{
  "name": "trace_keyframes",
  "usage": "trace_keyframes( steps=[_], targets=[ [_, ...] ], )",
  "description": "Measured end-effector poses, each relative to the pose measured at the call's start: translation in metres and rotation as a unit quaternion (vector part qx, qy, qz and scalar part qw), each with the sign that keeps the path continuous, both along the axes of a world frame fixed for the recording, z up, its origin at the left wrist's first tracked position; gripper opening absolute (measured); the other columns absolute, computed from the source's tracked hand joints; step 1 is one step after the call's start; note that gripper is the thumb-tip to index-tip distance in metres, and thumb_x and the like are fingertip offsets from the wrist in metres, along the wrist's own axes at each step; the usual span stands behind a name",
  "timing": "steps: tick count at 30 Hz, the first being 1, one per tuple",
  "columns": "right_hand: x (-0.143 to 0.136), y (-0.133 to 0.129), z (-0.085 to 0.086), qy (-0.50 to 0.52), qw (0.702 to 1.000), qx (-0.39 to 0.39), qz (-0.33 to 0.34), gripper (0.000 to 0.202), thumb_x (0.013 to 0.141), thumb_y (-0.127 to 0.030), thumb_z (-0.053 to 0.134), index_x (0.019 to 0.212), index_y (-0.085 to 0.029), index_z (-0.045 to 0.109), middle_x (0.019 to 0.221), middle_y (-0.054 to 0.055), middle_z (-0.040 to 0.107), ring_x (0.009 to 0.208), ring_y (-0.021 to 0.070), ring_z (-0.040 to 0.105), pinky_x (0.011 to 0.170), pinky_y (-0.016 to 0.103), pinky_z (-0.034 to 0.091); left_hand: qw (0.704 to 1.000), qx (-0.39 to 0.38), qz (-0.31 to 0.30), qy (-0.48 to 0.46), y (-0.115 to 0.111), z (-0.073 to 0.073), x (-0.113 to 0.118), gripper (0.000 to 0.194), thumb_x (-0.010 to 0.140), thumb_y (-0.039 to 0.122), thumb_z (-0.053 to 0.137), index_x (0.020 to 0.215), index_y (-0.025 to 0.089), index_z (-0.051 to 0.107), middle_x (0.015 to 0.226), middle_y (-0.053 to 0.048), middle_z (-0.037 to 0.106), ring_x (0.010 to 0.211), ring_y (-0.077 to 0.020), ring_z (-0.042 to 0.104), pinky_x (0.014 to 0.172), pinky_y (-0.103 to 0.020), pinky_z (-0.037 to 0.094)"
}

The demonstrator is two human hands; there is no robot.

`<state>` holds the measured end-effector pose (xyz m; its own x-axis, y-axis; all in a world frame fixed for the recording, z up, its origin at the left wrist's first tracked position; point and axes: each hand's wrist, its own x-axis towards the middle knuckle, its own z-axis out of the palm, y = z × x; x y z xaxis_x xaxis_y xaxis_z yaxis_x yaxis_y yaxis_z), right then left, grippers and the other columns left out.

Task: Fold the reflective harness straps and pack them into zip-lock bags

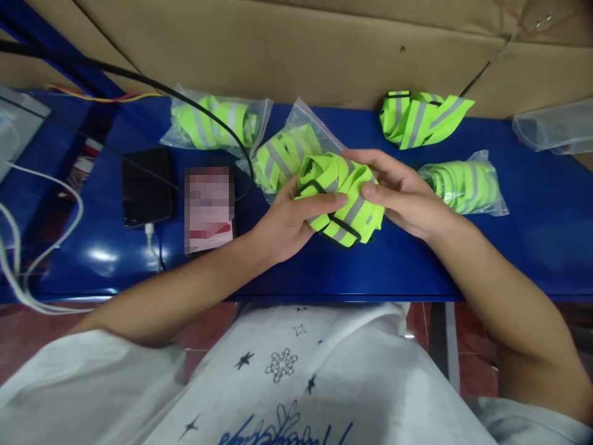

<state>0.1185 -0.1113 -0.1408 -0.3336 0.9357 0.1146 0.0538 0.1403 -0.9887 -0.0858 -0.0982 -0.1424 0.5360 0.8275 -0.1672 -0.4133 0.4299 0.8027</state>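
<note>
Between my two hands is a bundled neon yellow reflective strap (336, 176) with grey stripes and black buckles, held above the blue table (370, 278). My left hand (296, 216) grips its left side, thumb lying across the front. On the right side my right hand (403, 191) pinches it, thumb on the front and fingers behind. Just behind the bundle, a clear zip bag with another strap (282, 154) lies partly covered. A bagged strap (466, 182) rests close to my right wrist. Farther back lies a loose folded strap (412, 120).
Another bagged strap (213, 123) sits at the back left under a black cable (185, 93). At left are a black box-shaped device (147, 185) with a white plug and a phone-sized item (209, 210), blurred out. White cables (78, 216) loop at far left. Clear bags (556, 127) lie far right.
</note>
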Motion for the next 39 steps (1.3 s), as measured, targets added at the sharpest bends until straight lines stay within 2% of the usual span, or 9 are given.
trace_keyframes(
  steps=[9, 15, 17, 20, 24, 28, 34, 36, 39],
  targets=[
    [-0.010, -0.001, -0.023, -0.112, 0.974, 0.140, -0.137, 0.029, 0.090, -0.039, 0.079, 0.110, -0.024, 0.066, 0.090, -0.001, 0.062, 0.082, 0.0128, 0.062, 0.074, 0.026, 0.054, 0.998, -0.044, 0.038, 0.005, -0.011, -0.015, 0.010, 0.043, 0.071, 0.023, 0.093, 0.107, 0.020, 0.071, 0.097, 0.002, 0.076, 0.091, -0.0156, 0.071, 0.087, -0.029, 0.056],
    [0.033, 0.001, 0.030, -0.163, 0.981, 0.109, -0.007, 0.051, 0.086, -0.036, 0.084, 0.132, -0.025, 0.065, 0.102, 0.004, 0.070, 0.083, 0.0150, 0.069, 0.069, 0.028, 0.056, 0.997, -0.071, 0.009, 0.042, -0.015, -0.010, 0.007, 0.048, 0.064, 0.012, 0.090, 0.106, 0.020, 0.068, 0.094, 0.002, 0.074, 0.086, -0.0149, 0.069, 0.082, -0.029, 0.054],
    [0.083, 0.017, 0.046, -0.164, 0.960, 0.156, -0.167, 0.031, 0.094, -0.036, 0.074, 0.121, -0.021, 0.072, 0.099, 0.009, 0.073, 0.085, 0.0177, 0.071, 0.070, 0.031, 0.056, 0.996, -0.086, -0.022, 0.030, -0.013, -0.010, 0.006, 0.047, 0.064, 0.013, 0.090, 0.105, 0.020, 0.068, 0.091, 0.001, 0.074, 0.084, -0.0164, 0.069, 0.080, -0.030, 0.055],
    [0.173, 0.049, 0.044, -0.324, 0.782, 0.194, -0.495, 0.025, 0.097, -0.021, 0.068, 0.118, -0.011, 0.074, 0.111, 0.022, 0.074, 0.093, 0.0179, 0.070, 0.081, 0.034, 0.051, 0.994, -0.096, -0.051, 0.014, -0.010, -0.012, 0.005, 0.043, 0.065, 0.015, 0.090, 0.102, 0.019, 0.069, 0.092, -0.001, 0.075, 0.085, -0.0186, 0.071, 0.078, -0.031, 0.055],
    [0.253, 0.071, -0.001, -0.580, 0.557, -0.053, -0.592, 0.071, 0.076, -0.015, 0.089, 0.141, -0.007, 0.063, 0.143, 0.035, 0.057, 0.131, 0.0345, 0.058, 0.098, 0.046, 0.042, 0.991, -0.113, -0.072, -0.001, -0.011, -0.014, 0.006, 0.043, 0.062, 0.013, 0.088, 0.100, 0.019, 0.070, 0.092, -0.001, 0.076, 0.084, -0.0177, 0.071, 0.076, -0.029, 0.054],
    [0.271, 0.065, -0.027, -0.583, 0.545, -0.093, -0.595, 0.036, 0.080, -0.012, 0.082, 0.115, -0.015, 0.079, 0.118, 0.029, 0.072, 0.107, 0.0344, 0.066, 0.085, 0.046, 0.042, 0.989, -0.111, -0.096, -0.001, -0.015, -0.012, 0.006, 0.041, 0.060, 0.014, 0.087, 0.097, 0.019, 0.069, 0.088, -0.001, 0.075, 0.080, -0.0172, 0.071, 0.071, -0.027, 0.053],
    [0.256, 0.058, 0.021, -0.523, 0.488, 0.104, -0.691, 0.030, 0.096, -0.010, 0.054, 0.120, -0.009, 0.072, 0.116, 0.022, 0.073, 0.109, 0.0302, 0.069, 0.091, 0.041, 0.047, 0.989, -0.111, -0.095, 0.010, -0.018, -0.007, 0.006, 0.046, 0.060, 0.014, 0.086, 0.102, 0.019, 0.067, 0.092, -0.001, 0.075, 0.081, -0.0163, 0.070, 0.073, -0.026, 0.051],
    [0.223, 0.048, 0.040, -0.438, 0.529, 0.299, -0.662, 0.025, 0.096, -0.015, 0.059, 0.114, -0.007, 0.073, 0.109, 0.021, 0.073, 0.098, 0.0274, 0.072, 0.082, 0.037, 0.050, 0.990, -0.103, -0.096, 0.015, -0.018, -0.006, 0.005, 0.049, 0.060, 0.012, 0.085, 0.105, 0.019, 0.066, 0.096, -0.002, 0.074, 0.084, -0.0168, 0.070, 0.076, -0.028, 0.052],
    [0.140, 0.021, 0.053, -0.329, 0.697, 0.415, -0.484, 0.018, 0.097, -0.026, 0.066, 0.108, -0.019, 0.078, 0.095, 0.012, 0.076, 0.079, 0.0217, 0.070, 0.068, 0.033, 0.048, 0.992, -0.058, -0.104, 0.042, -0.017, -0.005, 0.004, 0.053, 0.058, 0.009, 0.086, 0.104, 0.019, 0.063, 0.093, 0.001, 0.070, 0.082, -0.0162, 0.067, 0.076, -0.028, 0.051]
  ],
)
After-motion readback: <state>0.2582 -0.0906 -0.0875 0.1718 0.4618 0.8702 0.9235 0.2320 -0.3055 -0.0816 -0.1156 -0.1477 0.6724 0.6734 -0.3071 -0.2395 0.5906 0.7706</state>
